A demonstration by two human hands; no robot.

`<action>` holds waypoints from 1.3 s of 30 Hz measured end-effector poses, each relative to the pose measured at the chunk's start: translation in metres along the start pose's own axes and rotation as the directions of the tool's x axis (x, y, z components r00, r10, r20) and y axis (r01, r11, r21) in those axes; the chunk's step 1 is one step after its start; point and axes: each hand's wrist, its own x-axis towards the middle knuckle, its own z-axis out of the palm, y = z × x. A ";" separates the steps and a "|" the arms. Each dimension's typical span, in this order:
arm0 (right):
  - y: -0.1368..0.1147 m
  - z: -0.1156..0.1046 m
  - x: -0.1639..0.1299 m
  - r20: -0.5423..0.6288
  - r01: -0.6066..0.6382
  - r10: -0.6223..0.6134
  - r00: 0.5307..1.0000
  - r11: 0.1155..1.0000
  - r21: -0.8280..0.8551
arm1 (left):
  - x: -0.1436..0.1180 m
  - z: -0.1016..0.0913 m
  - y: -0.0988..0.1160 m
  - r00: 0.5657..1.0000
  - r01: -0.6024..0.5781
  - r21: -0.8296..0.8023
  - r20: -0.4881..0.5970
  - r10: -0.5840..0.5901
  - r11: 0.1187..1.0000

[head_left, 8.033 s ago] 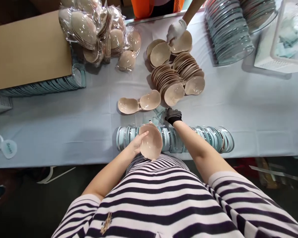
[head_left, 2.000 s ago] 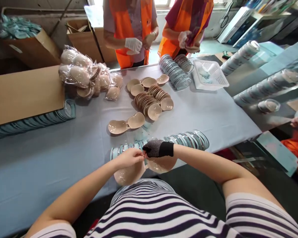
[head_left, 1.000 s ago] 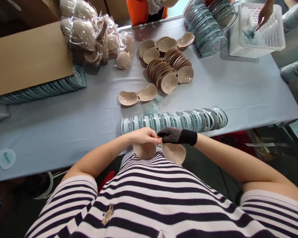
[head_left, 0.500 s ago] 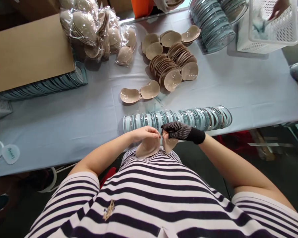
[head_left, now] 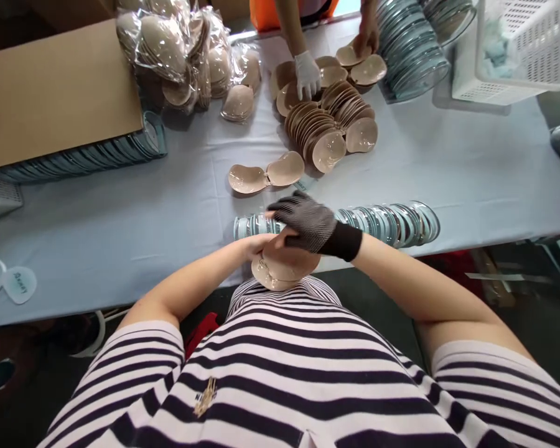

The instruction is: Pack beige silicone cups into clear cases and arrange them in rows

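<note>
The left hand (head_left: 254, 244), bare, cups the folded beige cups (head_left: 280, 274) from the left and below, at the near table edge just over the striped shirt. The right hand (head_left: 308, 221), in a black dotted knit glove, lies flat on top of them with fingers spread wide, pressing down. The cups are smooth, rounded and matte. Just beyond the hands a row of clear, glossy plastic shells (head_left: 382, 221) runs left to right on the pale blue cloth (head_left: 121, 224). Farther off lies 1 open pair (head_left: 266, 174), shaped like 2 joined beans, then a fanned stack of cups (head_left: 324, 121). A co-worker's white-gloved hand (head_left: 307, 73) touches the far cups. Far left sit crinkly bagged cups (head_left: 186, 56) and brown cardboard (head_left: 51, 87); far right, a white perforated basket (head_left: 522, 68).
</note>
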 end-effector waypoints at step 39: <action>0.027 0.031 -0.039 -0.168 -0.364 0.826 0.538 0.408 0.837 | 0.046 0.028 0.021 0.873 -0.473 -0.805 -0.376 0.311 0.357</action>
